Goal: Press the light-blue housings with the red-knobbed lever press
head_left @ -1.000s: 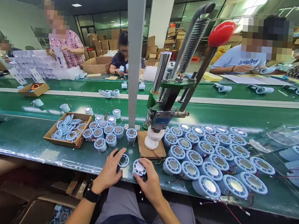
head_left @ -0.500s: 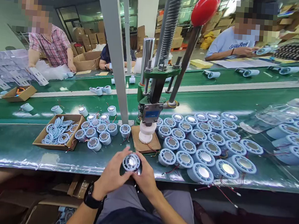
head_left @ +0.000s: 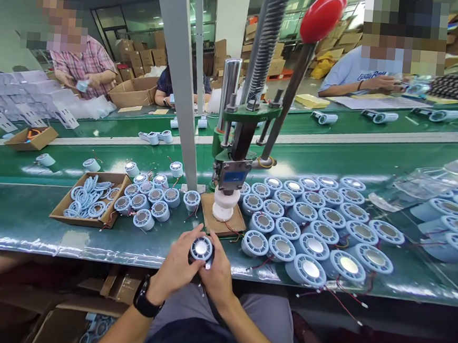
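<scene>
Between my two hands, just over the bench's front edge, is a round light-blue housing (head_left: 201, 248) with a slotted ring and a shiny silver disc facing up. My left hand (head_left: 180, 260) wraps its left side, fingers curled round the rim. From the right, my right hand (head_left: 219, 274) closes on the same housing. A small white wire connector shows below it, near my thumbs. Beyond my fingers stands a hand press (head_left: 235, 172) with a red knob (head_left: 323, 16); its white round tool (head_left: 223, 205) is down over a brown base board (head_left: 208, 217).
Many similar housings (head_left: 286, 226) with trailing wires crowd the bench on the right. A smaller group (head_left: 156, 195) stands left, beside a cardboard box (head_left: 90, 221) of loose light-blue rings (head_left: 88, 195). A grey post (head_left: 180, 83) rises behind. Several people work across the green conveyor (head_left: 334, 148).
The housing stays between my hands, and my right fingers have drawn closer round it. The view has shifted slightly. Across the conveyor, the person at left has lifted both hands, holding a small pale-blue thing.
</scene>
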Demonstrator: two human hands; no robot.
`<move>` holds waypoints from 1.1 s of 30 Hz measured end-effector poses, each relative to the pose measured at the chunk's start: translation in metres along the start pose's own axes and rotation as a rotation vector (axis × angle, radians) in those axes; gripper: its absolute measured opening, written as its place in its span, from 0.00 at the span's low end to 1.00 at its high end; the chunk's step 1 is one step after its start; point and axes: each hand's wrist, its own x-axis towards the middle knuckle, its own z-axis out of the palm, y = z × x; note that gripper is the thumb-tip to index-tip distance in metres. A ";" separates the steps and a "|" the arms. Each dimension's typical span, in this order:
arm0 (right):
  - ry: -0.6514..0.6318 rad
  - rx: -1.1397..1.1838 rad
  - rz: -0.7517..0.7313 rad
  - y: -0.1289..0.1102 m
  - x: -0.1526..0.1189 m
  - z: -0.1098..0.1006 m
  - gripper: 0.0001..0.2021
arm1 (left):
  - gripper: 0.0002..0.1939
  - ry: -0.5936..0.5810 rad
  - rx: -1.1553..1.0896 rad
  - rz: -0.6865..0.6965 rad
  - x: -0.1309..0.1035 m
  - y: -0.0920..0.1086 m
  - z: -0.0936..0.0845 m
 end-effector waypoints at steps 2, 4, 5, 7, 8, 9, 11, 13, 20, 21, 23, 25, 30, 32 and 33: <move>-0.003 -0.009 0.002 -0.003 0.001 0.001 0.33 | 0.40 -0.007 -0.023 -0.007 -0.001 -0.004 0.002; -0.037 -0.030 0.000 -0.006 0.001 0.001 0.30 | 0.39 -0.009 -0.055 -0.009 -0.004 -0.011 0.010; -0.065 -0.049 -0.004 -0.007 0.002 0.000 0.28 | 0.38 -0.001 -0.070 -0.009 -0.006 -0.015 0.015; -0.129 -0.098 -0.014 -0.007 0.003 -0.003 0.26 | 0.35 0.041 -0.090 -0.011 -0.011 -0.023 0.027; -0.175 -0.125 -0.022 -0.007 0.005 -0.007 0.26 | 0.33 0.073 -0.095 -0.016 -0.012 -0.026 0.032; -0.232 -0.153 -0.040 -0.008 0.009 -0.014 0.27 | 0.32 0.103 -0.099 -0.023 -0.012 -0.027 0.036; -0.366 -0.200 -0.118 -0.013 0.027 -0.036 0.29 | 0.30 0.134 -0.110 -0.039 -0.008 -0.028 0.035; -0.395 -0.238 -0.241 -0.028 0.061 -0.071 0.30 | 0.28 0.156 -0.117 -0.049 0.002 -0.023 0.025; 0.320 -0.373 -0.526 -0.123 0.279 -0.202 0.23 | 0.28 0.253 -0.261 0.055 0.075 -0.003 -0.014; 0.342 -0.355 -0.473 -0.130 0.307 -0.207 0.25 | 0.28 0.240 -0.303 0.073 0.085 -0.002 -0.012; 0.290 -0.245 -0.345 -0.136 0.348 -0.207 0.28 | 0.28 0.202 -0.374 0.099 0.104 0.000 -0.004; 0.208 -0.097 -0.274 -0.134 0.369 -0.198 0.31 | 0.29 0.155 -0.418 0.126 0.119 0.002 0.007; 0.115 0.085 -0.193 -0.134 0.383 -0.189 0.30 | 0.28 -0.023 -0.520 0.191 0.135 0.002 0.019; 0.115 0.076 -0.126 -0.139 0.377 -0.195 0.31 | 0.27 -0.054 -0.541 0.200 0.132 0.000 0.018; 0.130 0.074 -0.110 -0.142 0.367 -0.199 0.31 | 0.28 -0.060 -0.551 0.204 0.129 -0.001 0.018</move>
